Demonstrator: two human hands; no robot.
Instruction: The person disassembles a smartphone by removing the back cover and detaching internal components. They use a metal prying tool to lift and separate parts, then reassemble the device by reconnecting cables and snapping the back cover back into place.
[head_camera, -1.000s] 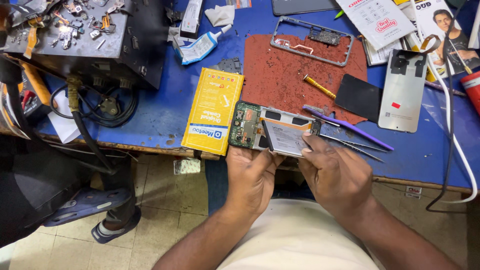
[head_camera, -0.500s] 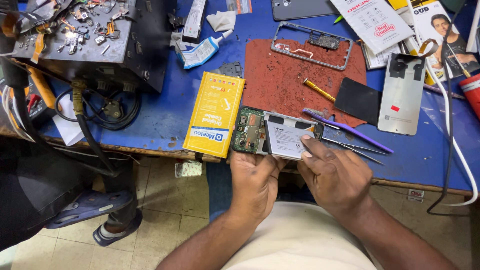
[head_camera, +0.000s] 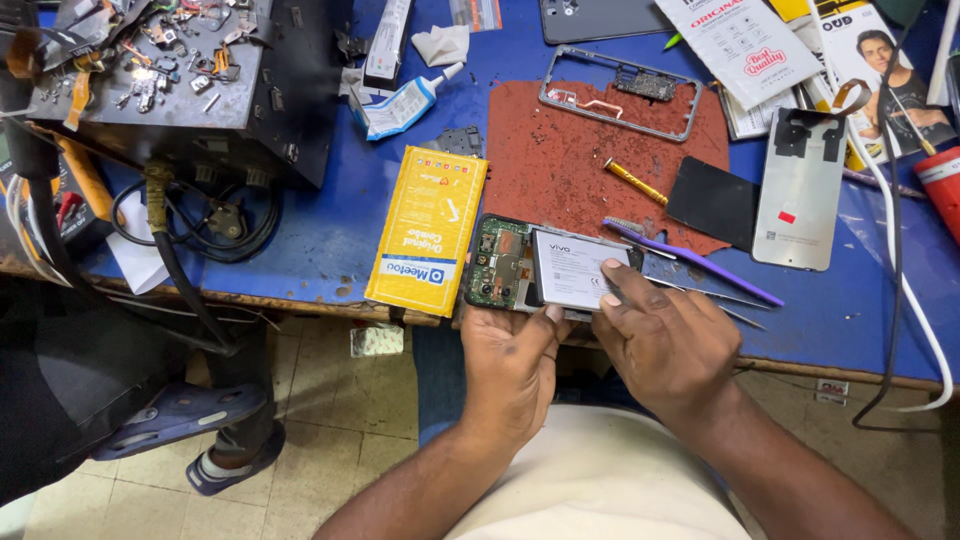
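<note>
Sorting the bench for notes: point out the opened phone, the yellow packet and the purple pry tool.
Opened phone (head_camera: 500, 262), head view, on its bare circuit board left of the battery.
Yellow packet (head_camera: 430, 228), head view, on the middle of its face.
Purple pry tool (head_camera: 700, 262), head view, midway along its shaft.

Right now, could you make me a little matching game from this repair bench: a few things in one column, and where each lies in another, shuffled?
Things:
1. yellow packet
2. purple stick
3. empty phone frame
4. glue tube

Places:
A. at the far end of the red mat
B. just left of the opened phone
C. beside the black box with small parts on top
D. right of the opened phone, by the right hand

Pairs: 1-B, 2-D, 3-A, 4-C
</note>
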